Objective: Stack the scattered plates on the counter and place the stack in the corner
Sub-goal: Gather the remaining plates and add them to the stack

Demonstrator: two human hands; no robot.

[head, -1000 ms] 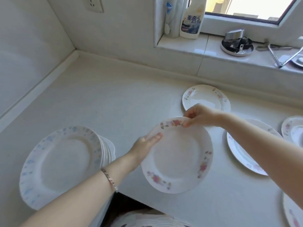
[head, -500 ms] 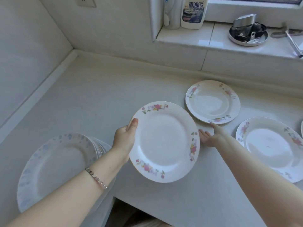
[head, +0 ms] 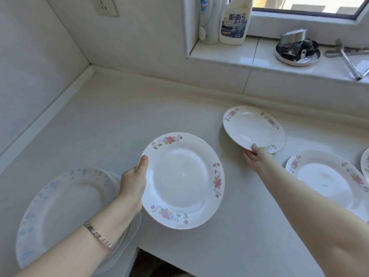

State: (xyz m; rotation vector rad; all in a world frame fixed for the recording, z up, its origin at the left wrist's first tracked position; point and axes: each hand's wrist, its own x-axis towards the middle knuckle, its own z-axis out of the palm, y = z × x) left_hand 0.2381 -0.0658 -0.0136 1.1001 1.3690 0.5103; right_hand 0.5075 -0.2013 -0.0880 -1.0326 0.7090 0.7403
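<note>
Item: our left hand clamps centre-frame floral plate by one rim; right hand pinches tilted plate, centre right. Risk, we judge: slip, chipping on counter.

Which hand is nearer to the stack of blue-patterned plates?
Left. The left hand holds a pink-flowered plate right beside the blue-patterned stack; the right hand is far across the counter, gripping another plate.

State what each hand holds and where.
Left hand: floral plate, by its left rim. Right hand: second floral plate, by its near rim, tilted up.
</note>
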